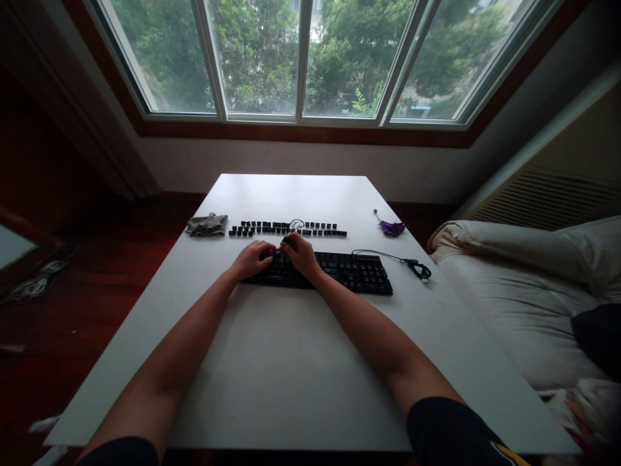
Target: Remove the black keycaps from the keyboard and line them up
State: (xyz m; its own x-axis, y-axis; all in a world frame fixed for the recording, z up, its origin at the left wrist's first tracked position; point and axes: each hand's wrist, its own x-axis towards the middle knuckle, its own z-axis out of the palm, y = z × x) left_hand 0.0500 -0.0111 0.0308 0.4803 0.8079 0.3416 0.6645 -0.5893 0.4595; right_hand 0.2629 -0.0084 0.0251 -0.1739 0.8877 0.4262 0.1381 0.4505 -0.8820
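Observation:
A black keyboard (354, 272) lies across the middle of the white table (291, 375). My left hand (252, 259) rests on the keyboard's left end with its fingers curled. My right hand (301, 254) is beside it, fingers pinched on a small black keycap (287, 241) just above the keys. Behind the keyboard, several loose black keycaps (286, 228) lie in two rows, with a wire keycap puller (296, 224) among them.
A grey cloth (207, 224) lies at the left of the keycap rows. A purple-tipped brush (389, 226) sits at the right. The keyboard's cable and plug (417, 266) trail to the right. A bed with white bedding (509, 272) stands close on the right.

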